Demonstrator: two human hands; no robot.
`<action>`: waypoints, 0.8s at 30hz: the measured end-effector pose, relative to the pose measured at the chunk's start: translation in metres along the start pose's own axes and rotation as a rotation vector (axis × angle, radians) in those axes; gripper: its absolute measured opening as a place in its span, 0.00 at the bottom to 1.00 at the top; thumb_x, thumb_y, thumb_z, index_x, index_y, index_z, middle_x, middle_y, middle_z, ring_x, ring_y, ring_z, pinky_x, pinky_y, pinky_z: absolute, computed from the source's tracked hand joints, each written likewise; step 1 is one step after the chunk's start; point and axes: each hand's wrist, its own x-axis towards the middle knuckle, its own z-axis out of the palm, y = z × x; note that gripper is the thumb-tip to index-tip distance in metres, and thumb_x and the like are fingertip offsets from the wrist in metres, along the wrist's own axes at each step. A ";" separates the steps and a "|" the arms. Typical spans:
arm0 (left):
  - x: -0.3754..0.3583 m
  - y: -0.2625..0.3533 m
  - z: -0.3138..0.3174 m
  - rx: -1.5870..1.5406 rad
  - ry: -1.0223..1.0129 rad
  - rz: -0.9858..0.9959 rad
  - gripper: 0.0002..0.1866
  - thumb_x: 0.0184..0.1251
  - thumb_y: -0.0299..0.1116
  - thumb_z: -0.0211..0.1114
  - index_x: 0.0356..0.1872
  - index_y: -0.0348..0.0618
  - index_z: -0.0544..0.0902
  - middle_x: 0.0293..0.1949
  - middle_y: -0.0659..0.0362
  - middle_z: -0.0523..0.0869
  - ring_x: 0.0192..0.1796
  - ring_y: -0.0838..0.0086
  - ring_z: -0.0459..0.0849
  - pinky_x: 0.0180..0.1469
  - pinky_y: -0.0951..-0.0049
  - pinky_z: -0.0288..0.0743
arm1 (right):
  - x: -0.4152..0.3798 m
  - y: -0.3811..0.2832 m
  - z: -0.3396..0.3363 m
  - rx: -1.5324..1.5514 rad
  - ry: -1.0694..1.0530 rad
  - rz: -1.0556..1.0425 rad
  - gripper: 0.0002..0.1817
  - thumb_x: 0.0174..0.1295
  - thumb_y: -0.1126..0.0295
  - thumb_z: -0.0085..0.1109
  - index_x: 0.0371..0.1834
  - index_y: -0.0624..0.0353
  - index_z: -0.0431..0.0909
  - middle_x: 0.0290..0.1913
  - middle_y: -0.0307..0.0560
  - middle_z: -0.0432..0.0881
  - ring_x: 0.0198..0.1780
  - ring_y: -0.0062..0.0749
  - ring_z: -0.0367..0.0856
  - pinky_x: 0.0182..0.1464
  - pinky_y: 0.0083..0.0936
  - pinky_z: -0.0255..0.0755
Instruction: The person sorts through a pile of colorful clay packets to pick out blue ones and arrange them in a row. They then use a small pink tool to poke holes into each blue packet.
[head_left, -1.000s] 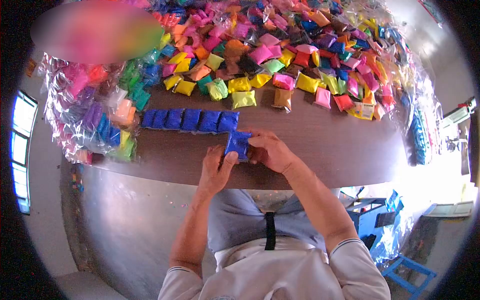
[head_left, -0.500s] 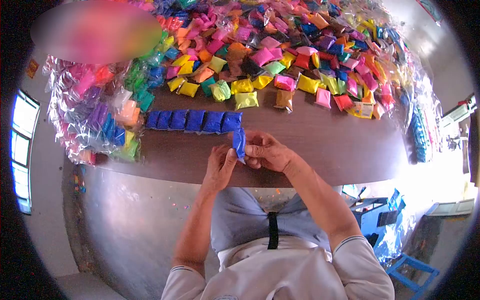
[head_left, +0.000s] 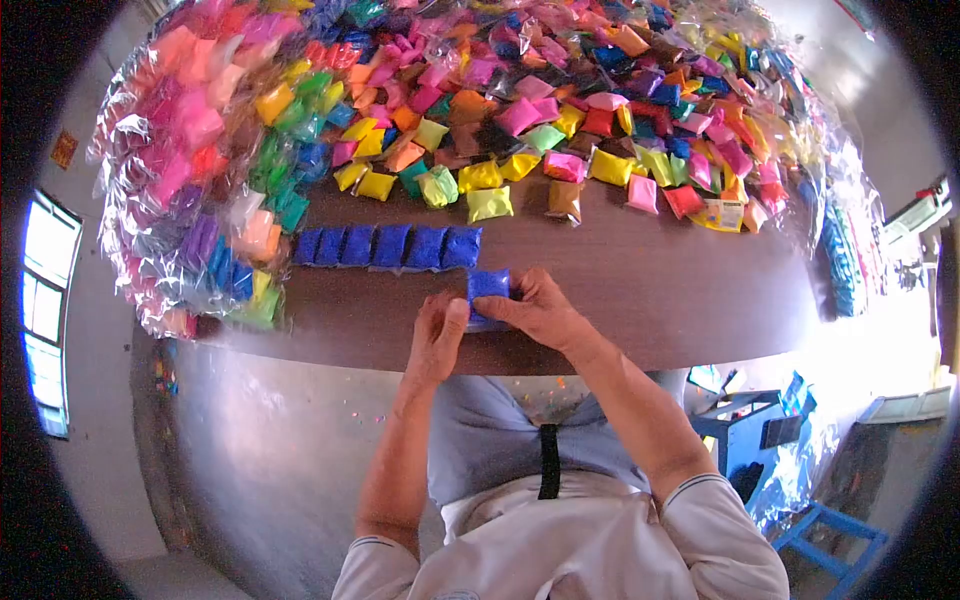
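A small blue packet is pinched in my right hand, its thumb across the front and its fingers behind. My left hand has its fingers curled and its thumb at the packet's lower left edge; its fingertips are partly hidden. Just beyond, to the upper left, a row of several blue packets lies side by side on the brown table. The held packet is close to the right end of this row, above the near part of the table.
A large heap of colourful packets covers the far side of the table. Clear plastic bags of packets bulge over the left side. Single packets, such as a lime one and a brown one, lie at the heap's front. A blue stool stands lower right.
The blue packet in my hands has turned from edge-on to showing its broad face. My right thumb has moved onto its front. The row of blue packets stays as it was.
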 end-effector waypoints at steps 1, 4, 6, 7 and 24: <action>0.001 0.000 0.001 0.013 0.004 0.013 0.21 0.76 0.46 0.51 0.33 0.37 0.78 0.31 0.61 0.78 0.38 0.75 0.72 0.44 0.71 0.66 | 0.001 0.002 0.002 -0.069 0.015 -0.061 0.14 0.61 0.58 0.66 0.35 0.59 0.82 0.26 0.31 0.80 0.27 0.17 0.71 0.29 0.22 0.68; 0.001 0.009 0.004 -0.021 -0.006 0.021 0.21 0.76 0.46 0.52 0.32 0.37 0.79 0.30 0.61 0.78 0.36 0.75 0.73 0.41 0.72 0.67 | -0.001 -0.012 -0.006 -0.146 -0.032 0.115 0.16 0.63 0.57 0.64 0.34 0.61 0.81 0.23 0.34 0.78 0.26 0.20 0.71 0.29 0.24 0.68; 0.002 0.013 0.004 0.018 -0.020 0.052 0.21 0.75 0.46 0.53 0.30 0.37 0.79 0.27 0.60 0.78 0.34 0.75 0.73 0.39 0.72 0.67 | -0.004 -0.011 -0.013 -0.144 0.025 0.107 0.15 0.62 0.58 0.64 0.34 0.61 0.80 0.23 0.38 0.78 0.26 0.22 0.72 0.30 0.27 0.70; 0.003 0.013 0.004 0.082 -0.026 0.083 0.21 0.75 0.45 0.54 0.28 0.37 0.79 0.26 0.59 0.78 0.34 0.74 0.74 0.39 0.72 0.67 | -0.005 -0.012 -0.016 -0.143 0.053 0.105 0.15 0.62 0.58 0.64 0.34 0.61 0.80 0.23 0.41 0.79 0.26 0.24 0.73 0.31 0.29 0.70; 0.010 0.019 0.009 0.441 -0.020 0.308 0.15 0.62 0.41 0.66 0.24 0.40 0.80 0.27 0.55 0.83 0.36 0.58 0.80 0.45 0.61 0.69 | 0.022 -0.036 -0.016 -0.878 0.489 -0.089 0.21 0.54 0.67 0.67 0.51 0.60 0.76 0.48 0.60 0.77 0.49 0.61 0.77 0.50 0.46 0.74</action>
